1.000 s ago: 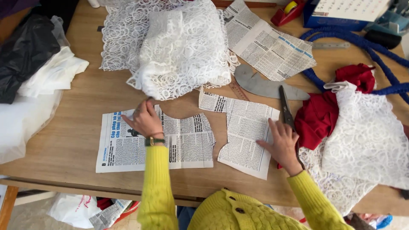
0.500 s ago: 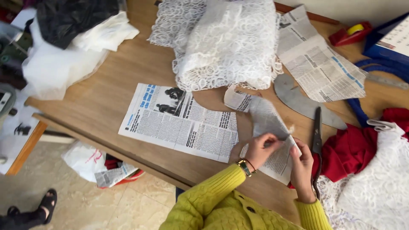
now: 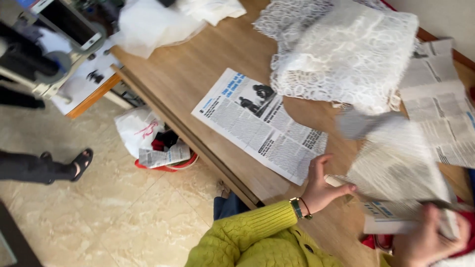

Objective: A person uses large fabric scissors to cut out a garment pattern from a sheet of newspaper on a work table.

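Showing the scene: a head camera is looking down and sideways at a person in a yellow-green knitted sweater [image 3: 257,242].
Table: a long wooden table [image 3: 198,79] is running slantwise across the view, with pale tiled floor lying beside it.
Lace: a heap of white lace fabric [image 3: 346,54] is sitting on the far part of the table.
Flat sheet: a newspaper sheet [image 3: 260,123] is lying flat near the table's edge, just beside the left hand.
Lifted paper: a blurred cut newspaper piece [image 3: 396,168] is hanging in the air above the table, between the two hands.
Right hand: the right hand [image 3: 428,242] is gripping the lower edge of the lifted paper, fingers closing over it.
Left hand: the left hand [image 3: 321,185] is wearing a wristwatch, its fingers reaching to the paper's near edge; blur is making it impossible to tell whether they are pinching it.
Floor: a white bag [image 3: 141,133] is lying under the table edge.
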